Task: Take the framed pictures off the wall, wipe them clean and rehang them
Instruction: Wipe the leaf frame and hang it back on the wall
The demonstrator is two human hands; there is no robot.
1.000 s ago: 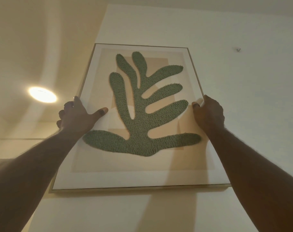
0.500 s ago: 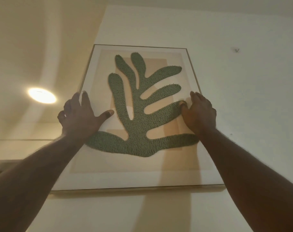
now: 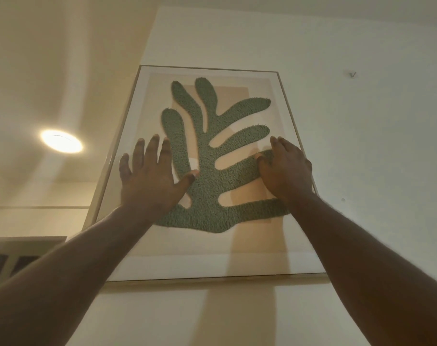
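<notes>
A large framed picture point(image 3: 187, 260) with a green leaf shape on a beige ground hangs on the white wall above me, its thin wooden frame seen from below. My left hand point(image 3: 150, 181) lies flat on the glass near the left edge, fingers spread apart. My right hand point(image 3: 285, 171) rests palm-down on the glass near the right edge, fingers together and slightly bent. Neither hand grips the frame's sides.
A small bare hook point(image 3: 352, 74) sticks out of the wall to the upper right of the picture. A round ceiling light point(image 3: 61, 141) glows at the left. A dark doorway or window top point(image 3: 12, 260) shows at the lower left.
Both hands let go of the frame's side edges and slid inward onto the glass. The left hand's fingers opened and spread flat.
</notes>
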